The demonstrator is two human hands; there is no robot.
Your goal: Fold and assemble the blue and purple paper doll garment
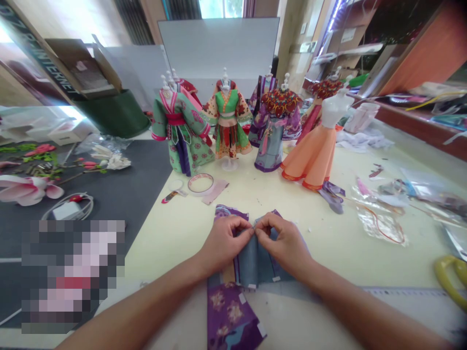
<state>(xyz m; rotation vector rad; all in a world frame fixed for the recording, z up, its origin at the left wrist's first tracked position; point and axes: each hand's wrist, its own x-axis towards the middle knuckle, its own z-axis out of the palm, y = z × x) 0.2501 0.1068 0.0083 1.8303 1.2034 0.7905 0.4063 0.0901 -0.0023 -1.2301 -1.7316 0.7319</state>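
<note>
A purple and grey-blue paper garment piece (251, 262) lies flat on the pale yellow table (175, 228) in front of me. My left hand (224, 243) pinches its top edge from the left, fingers closed. My right hand (284, 243) pinches the same edge from the right, fingertips almost touching the left ones. A purple flowered panel (229, 308) of the same paper extends toward me between my forearms.
Several small mannequins in paper dresses stand beyond: a green one (182, 131), an orange-skirted one (317, 146). A tape roll (200, 183) lies near them. Plastic bags (383, 218) clutter the right, yellow scissors handles (452, 279) at the right edge, paper flowers (29, 187) on the left.
</note>
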